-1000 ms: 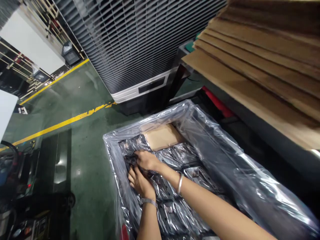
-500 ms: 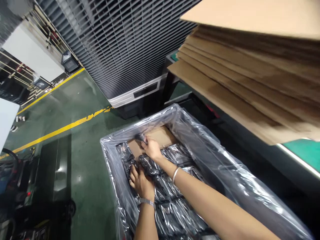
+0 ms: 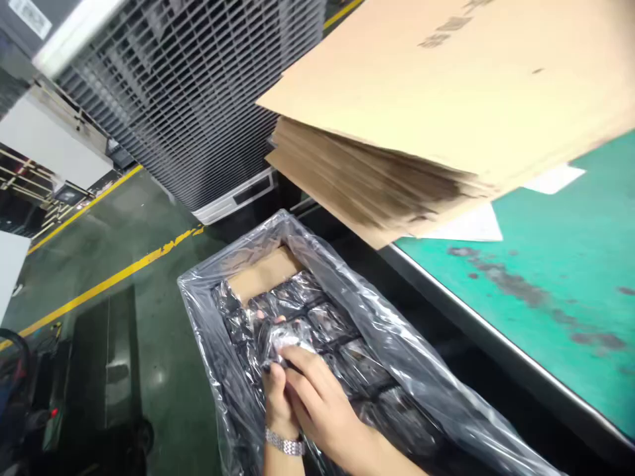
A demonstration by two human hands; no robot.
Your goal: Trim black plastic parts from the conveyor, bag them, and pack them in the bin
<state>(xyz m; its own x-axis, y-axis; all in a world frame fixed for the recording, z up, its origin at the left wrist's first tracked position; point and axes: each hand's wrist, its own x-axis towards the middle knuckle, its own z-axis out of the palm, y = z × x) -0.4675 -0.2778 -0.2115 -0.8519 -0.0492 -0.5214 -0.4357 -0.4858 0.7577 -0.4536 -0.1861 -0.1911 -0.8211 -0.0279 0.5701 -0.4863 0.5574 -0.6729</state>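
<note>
Both hands come together over a lined box [image 3: 317, 248] in the lower middle of the head view. Between them is a dark item in a shiny clear plastic bag [image 3: 282, 336]; its exact kind cannot be made out. My left hand [image 3: 278, 403], with a metal band at the wrist, is closed around it from below, fingertips showing on the far side. The fingers of my right hand [image 3: 325, 406] pinch the bag from above. Beneath them, several similar black bagged items [image 3: 330, 320] lie in rows. Bare cardboard [image 3: 265, 274] shows at the box's far end.
A stack of flat cardboard sheets [image 3: 426, 125] overhangs at the upper right, on a green-topped table [image 3: 560, 277]. Behind the box stands a large grey grille [image 3: 198, 99]. Green floor with a yellow line [image 3: 114, 281] lies to the left.
My right hand has drawn back from the far end of the box to my left hand. Both now grip one bagged item. The view has shifted right, showing more cardboard and green table.
</note>
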